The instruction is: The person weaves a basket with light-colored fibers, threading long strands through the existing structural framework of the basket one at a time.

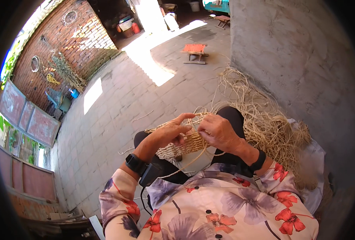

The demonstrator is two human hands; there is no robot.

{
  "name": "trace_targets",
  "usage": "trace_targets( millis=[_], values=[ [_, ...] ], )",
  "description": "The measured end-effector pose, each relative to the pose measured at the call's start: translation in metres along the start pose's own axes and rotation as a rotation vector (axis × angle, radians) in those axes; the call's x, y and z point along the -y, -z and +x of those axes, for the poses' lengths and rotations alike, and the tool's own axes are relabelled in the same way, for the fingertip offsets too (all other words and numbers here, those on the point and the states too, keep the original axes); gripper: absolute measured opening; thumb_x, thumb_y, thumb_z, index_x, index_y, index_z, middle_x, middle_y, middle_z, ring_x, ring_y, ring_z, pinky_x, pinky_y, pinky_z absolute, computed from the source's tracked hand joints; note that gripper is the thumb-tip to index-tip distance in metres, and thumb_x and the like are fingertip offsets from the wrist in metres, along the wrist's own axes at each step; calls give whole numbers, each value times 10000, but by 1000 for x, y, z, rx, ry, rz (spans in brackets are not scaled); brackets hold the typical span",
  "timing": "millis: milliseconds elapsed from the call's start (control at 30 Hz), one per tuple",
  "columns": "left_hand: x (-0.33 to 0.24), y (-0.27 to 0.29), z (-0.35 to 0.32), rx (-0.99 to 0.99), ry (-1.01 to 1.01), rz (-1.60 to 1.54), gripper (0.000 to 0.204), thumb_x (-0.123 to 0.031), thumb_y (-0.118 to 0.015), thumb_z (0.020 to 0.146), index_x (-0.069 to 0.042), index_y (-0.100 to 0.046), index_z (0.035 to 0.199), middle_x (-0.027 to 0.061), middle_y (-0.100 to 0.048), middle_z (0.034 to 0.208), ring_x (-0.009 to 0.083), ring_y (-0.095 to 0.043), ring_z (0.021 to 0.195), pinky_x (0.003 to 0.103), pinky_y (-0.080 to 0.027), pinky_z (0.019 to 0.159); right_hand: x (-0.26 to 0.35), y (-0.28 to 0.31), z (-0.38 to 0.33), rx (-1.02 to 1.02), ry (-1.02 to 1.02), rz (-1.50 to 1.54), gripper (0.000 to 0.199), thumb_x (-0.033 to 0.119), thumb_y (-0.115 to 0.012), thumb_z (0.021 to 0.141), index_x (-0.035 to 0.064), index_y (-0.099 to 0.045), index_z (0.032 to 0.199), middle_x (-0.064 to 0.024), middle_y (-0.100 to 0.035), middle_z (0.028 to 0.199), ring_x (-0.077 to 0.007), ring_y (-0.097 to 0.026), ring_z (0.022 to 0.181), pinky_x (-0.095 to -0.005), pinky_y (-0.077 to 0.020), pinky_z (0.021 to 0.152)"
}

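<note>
Gripping woven straw mat (pixel 183 145): left hand (pixel 170 132), right hand (pixel 218 132); paved courtyard (pixel 117 100), brick wall (pixel 79 44).

Small wooden stool with red seat (pixel 194 51) on paved yard, brick wall (pixel 75 44), grey concrete wall (pixel 297 52), blue watering can (pixel 57 98)

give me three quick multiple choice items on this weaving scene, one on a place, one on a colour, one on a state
1. Where does the loose straw pile lie?
A. at the person's right, by the grey wall
B. against the brick wall
C. on the stool

2. What colour is the seat of the small stool?
A. blue
B. orange-red
C. white

3. How is the woven straw strip held?
A. lying untouched
B. one hand only
C. left hand and right hand both on it

Answers: 1 A, strands heap beside the right knee; 2 B, its top shows orange-red; 3 C, both hands' fingers pinch it.
</note>
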State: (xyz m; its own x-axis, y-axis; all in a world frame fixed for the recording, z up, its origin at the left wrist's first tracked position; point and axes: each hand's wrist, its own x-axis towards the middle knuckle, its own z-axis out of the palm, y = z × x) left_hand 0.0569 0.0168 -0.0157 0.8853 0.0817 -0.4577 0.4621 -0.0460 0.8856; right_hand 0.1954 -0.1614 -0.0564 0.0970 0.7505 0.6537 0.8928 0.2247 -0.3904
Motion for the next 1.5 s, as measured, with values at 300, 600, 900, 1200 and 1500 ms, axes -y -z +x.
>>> trace_targets(
  millis=[300, 600, 900, 1200, 1500],
  values=[
    [28, 17, 11, 101, -51, -154, 561, -160, -559, 959, -130, -376, 1488, -6, -552, 822, 41, -413, 529, 192, -304, 446, 15, -17, 11, 147, 261, -276, 75, 93, -637, 782, 36, -606, 819, -95, -618, 779, -264, -634, 771, -367, -529, 685],
    [34, -26, -18, -600, -374, 397, 280, -137, -629, 898, -82, -661, 1171, 5, -600, 806, 112, -597, 629, 270, -458, 527, 5, -19, 12, 155, 85, -75, 95, 48, -660, 740, 45, -596, 810, -106, -599, 736, -291, -621, 702, -395, -511, 626],
    [42, -45, -32, -883, -700, 659, 52, -73, -706, 820, -56, -695, 868, 105, -666, 775, 267, -672, 679, 348, -524, 622, 33, -10, 26, 113, -171, 295, 105, 59, -645, 839, 29, -586, 921, -141, -627, 784, -305, -641, 690, -387, -501, 620],
    [29, -31, -82, -781, -721, 41, 105, -42, -708, 872, 6, -702, 965, 16, -675, 745, 51, -579, 644, 220, -468, 584, 61, -6, 34, -7, -160, 574, 131, 76, -689, 895, 38, -636, 1010, -92, -615, 738, -186, -587, 608, -323, -470, 577],
    [58, -15, -56, -708, -493, 265, 256, -36, -600, 920, -69, -644, 1170, 47, -683, 863, 55, -556, 685, 220, -462, 620, 36, -9, 14, 132, -21, 43, 87, 51, -712, 804, 56, -653, 868, -89, -638, 789, -284, -658, 673, -357, -527, 575]
  ],
)
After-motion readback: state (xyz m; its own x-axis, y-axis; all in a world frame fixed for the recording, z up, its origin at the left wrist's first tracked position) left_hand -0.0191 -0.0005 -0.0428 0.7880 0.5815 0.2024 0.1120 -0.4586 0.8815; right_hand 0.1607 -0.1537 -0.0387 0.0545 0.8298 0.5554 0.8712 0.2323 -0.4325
